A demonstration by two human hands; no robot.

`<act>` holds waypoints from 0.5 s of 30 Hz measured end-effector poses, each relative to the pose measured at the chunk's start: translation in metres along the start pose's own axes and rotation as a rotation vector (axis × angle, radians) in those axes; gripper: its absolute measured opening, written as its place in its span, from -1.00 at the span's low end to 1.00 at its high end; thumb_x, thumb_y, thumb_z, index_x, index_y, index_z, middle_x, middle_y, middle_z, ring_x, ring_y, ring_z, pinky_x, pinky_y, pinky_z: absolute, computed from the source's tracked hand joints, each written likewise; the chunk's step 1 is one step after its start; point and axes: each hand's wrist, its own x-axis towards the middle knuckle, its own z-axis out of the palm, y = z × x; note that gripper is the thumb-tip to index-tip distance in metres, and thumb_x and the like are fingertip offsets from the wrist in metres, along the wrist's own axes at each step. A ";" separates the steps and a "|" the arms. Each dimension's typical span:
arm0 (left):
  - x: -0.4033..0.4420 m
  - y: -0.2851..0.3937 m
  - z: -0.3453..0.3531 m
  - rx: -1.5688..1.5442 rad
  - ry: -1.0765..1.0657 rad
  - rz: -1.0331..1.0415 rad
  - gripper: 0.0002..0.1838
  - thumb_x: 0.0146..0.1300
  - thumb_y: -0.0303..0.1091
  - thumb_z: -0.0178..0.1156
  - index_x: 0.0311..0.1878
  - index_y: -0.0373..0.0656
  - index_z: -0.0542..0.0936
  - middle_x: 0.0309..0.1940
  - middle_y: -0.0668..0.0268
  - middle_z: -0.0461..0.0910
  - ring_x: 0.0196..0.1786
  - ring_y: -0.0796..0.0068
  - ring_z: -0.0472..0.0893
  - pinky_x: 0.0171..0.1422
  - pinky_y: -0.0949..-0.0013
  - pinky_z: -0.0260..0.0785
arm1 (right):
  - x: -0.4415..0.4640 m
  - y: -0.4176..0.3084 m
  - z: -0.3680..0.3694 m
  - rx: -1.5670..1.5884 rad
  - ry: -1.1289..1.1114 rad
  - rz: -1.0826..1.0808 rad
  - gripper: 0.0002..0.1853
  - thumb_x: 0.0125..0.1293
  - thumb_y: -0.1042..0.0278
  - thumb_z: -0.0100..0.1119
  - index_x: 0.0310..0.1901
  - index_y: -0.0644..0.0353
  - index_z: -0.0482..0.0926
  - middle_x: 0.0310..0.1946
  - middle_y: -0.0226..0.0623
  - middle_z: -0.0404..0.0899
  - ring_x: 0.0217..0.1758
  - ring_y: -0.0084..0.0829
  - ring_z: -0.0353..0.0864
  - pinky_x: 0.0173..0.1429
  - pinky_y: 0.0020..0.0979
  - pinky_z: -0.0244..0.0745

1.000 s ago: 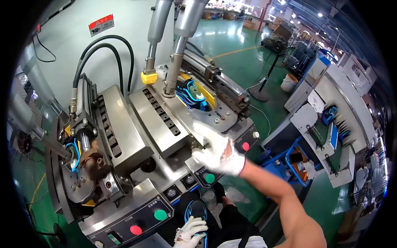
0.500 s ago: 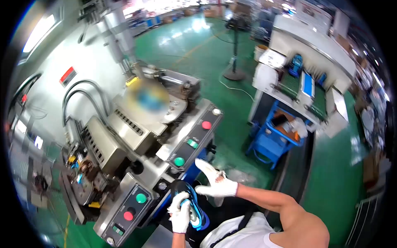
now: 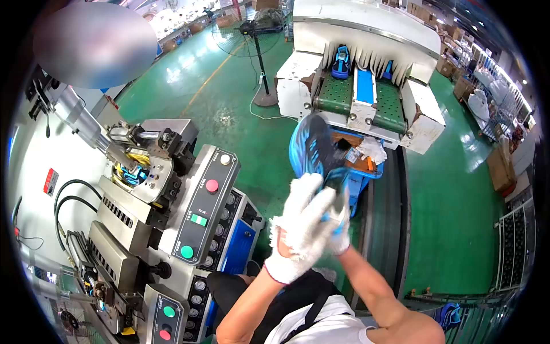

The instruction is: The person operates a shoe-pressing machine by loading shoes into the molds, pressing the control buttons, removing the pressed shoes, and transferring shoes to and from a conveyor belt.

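Observation:
A blue and black shoe (image 3: 315,148), blurred by motion, is held up in front of me at the middle of the view. My left hand (image 3: 303,221), in a white glove, is wrapped round its near end. My right hand (image 3: 339,226), also gloved, grips the same end from the right, partly hidden behind the left hand. The shoe's far end points away from me, and a blue trolley (image 3: 354,186) lies beyond it.
A press machine with a button panel (image 3: 203,206) stands at the left. Ahead is a white conveyor machine (image 3: 366,28) with a blue shoe (image 3: 341,63) on its green belt. A stand fan (image 3: 260,63) is back left; a rack (image 3: 514,246) stands right.
The view has swung right, from the press towards the conveyor. The shoe has been raised from my lap, and my right hand, open before, has come onto it beside my left.

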 end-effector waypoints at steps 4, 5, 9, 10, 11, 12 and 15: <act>-0.036 -0.017 0.006 0.026 -0.103 0.013 -0.33 0.07 -0.49 0.55 0.31 -0.19 0.57 0.38 -0.13 0.50 0.45 -0.31 0.49 0.58 -0.23 0.32 | 0.144 0.073 -0.002 -0.141 0.358 -0.001 -0.05 0.26 -0.02 0.47 0.53 0.36 0.28 0.38 0.09 0.52 0.45 -0.07 0.51 0.55 -0.14 0.35; -0.055 -0.024 0.002 0.041 -0.157 -0.066 -0.37 0.09 -0.49 0.54 0.29 -0.19 0.59 0.34 -0.12 0.54 0.42 -0.29 0.51 0.57 -0.20 0.34 | 0.183 0.089 -0.004 -0.311 0.434 -0.053 -0.04 0.25 -0.20 0.44 0.49 0.36 0.38 0.41 0.17 0.48 0.48 0.01 0.47 0.57 -0.11 0.30; -0.158 -0.046 -0.012 0.081 -0.094 -0.482 -0.42 0.18 -0.48 0.50 0.30 -0.16 0.59 0.35 -0.05 0.55 0.40 -0.18 0.55 0.47 -0.05 0.46 | 0.312 0.135 -0.033 -0.651 0.021 0.436 -0.13 0.37 -0.18 0.33 0.55 0.20 0.36 0.43 0.10 0.50 0.41 0.01 0.55 0.55 -0.13 0.35; -0.188 -0.048 -0.018 0.162 -0.089 -0.570 -0.44 0.22 -0.46 0.48 0.31 -0.14 0.60 0.35 -0.01 0.56 0.36 -0.14 0.59 0.39 0.01 0.52 | 0.334 0.166 -0.047 -0.534 -0.083 0.411 -0.21 0.43 -0.06 0.27 0.56 0.21 0.35 0.46 0.06 0.47 0.47 -0.04 0.49 0.57 -0.14 0.34; -0.217 -0.034 -0.025 0.202 -0.039 -0.680 -0.47 0.26 -0.45 0.46 0.30 -0.14 0.60 0.33 0.01 0.58 0.34 -0.12 0.60 0.38 0.01 0.52 | 0.355 0.196 -0.056 -0.340 -0.220 0.428 -0.29 0.49 0.07 0.21 0.57 0.22 0.33 0.50 0.02 0.43 0.52 -0.09 0.42 0.59 -0.15 0.32; -0.240 -0.012 -0.032 0.263 0.004 -0.822 -0.50 0.28 -0.43 0.45 0.29 -0.15 0.61 0.31 0.01 0.59 0.33 -0.10 0.61 0.39 0.01 0.51 | 0.378 0.231 -0.058 -0.116 -0.369 0.488 -0.36 0.55 0.20 0.15 0.58 0.22 0.32 0.53 -0.02 0.39 0.57 -0.14 0.36 0.60 -0.16 0.31; -0.310 0.033 -0.055 0.480 0.178 -0.989 -0.59 0.32 -0.38 0.41 0.22 -0.22 0.64 0.24 0.01 0.63 0.30 -0.04 0.63 0.38 0.02 0.51 | 0.441 0.270 -0.091 -0.674 -0.385 0.281 -0.42 0.60 0.25 0.12 0.57 0.21 0.34 0.51 -0.06 0.43 0.53 -0.15 0.41 0.56 -0.16 0.37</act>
